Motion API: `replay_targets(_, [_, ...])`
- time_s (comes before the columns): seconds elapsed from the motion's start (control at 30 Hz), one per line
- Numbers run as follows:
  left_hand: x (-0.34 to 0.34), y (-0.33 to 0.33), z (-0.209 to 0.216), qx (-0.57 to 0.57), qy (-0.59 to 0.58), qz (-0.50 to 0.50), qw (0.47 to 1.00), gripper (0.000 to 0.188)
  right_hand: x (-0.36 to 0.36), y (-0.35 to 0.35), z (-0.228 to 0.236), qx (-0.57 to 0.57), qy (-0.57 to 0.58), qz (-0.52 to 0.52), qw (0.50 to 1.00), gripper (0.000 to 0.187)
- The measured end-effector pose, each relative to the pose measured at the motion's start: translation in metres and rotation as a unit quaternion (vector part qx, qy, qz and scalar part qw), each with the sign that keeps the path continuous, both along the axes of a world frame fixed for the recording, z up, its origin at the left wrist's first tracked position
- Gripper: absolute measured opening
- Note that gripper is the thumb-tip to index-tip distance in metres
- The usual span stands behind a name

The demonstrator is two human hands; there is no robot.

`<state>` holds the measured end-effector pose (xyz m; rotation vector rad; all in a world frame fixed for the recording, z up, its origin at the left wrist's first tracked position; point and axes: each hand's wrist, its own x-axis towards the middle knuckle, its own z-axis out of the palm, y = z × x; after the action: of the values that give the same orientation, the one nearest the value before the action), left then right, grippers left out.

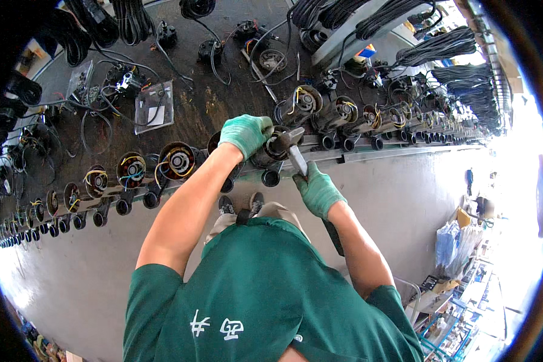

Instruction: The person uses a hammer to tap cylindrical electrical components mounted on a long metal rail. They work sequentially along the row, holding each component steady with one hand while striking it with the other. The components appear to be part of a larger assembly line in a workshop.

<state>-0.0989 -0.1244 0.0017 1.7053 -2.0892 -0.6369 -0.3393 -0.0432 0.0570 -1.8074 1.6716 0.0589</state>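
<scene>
My right hand (321,192), in a green knit glove, is wrapped round a hammer (297,160). Its steel head lies over the mouth of a dark cylindrical motor housing (265,158) at the table edge, and its black grip trails below the hand. My left hand (246,135), gloved alike, is curled closed at the left side of that same housing; what its fingers hold is hidden. The hammer head covers much of the housing's inside. Just left of my left forearm stands another open motor housing (178,161) with copper windings and a bearing seat.
A long row of motor housings with coloured wires lines the dark table (199,99) on both sides. Coiled black cables (437,46) hang above its far side. Motor end parts (127,83) and a plastic bag (154,107) lie on top. A metal post (350,39) rises behind.
</scene>
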Motion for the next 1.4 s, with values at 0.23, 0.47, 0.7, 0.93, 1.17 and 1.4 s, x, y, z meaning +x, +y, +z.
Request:
replay_targets(0.23, [-0.008, 0.0, 0.004, 0.012, -0.011, 0.019, 1.0, 0.029, -0.018, -0.001, 0.003, 0.049, -0.123, -0.044, 0.99, 0.033])
replay_targets(0.47, [-0.016, 0.005, 0.009, 0.021, -0.004, 0.049, 0.999, 0.033, -0.129, -0.008, -0.021, -0.107, -0.107, -0.076, 0.986, 0.038])
replay_targets(0.7, [-0.105, 0.016, 0.054, -0.226, -0.076, 0.02, 0.971, 0.043, -0.293, -0.031, -0.106, -0.111, -0.075, -0.22, 0.966, 0.036])
replay_targets(0.93, [-0.21, 0.014, -0.044, 0.059, -0.2, 0.011, 0.978, 0.045, -0.36, -0.048, -0.172, -0.059, -0.064, -0.212, 0.973, 0.037])
replay_targets(1.17, [-0.207, -0.011, -0.11, 0.075, -0.215, 0.115, 0.967, 0.032, -0.366, -0.055, -0.19, -0.06, -0.06, -0.172, 0.981, 0.043])
replay_targets(1.4, [-0.234, 0.042, -0.097, 0.124, -0.175, 0.037, 0.976, 0.017, -0.377, -0.058, -0.194, -0.032, -0.078, -0.159, 0.984, 0.043])
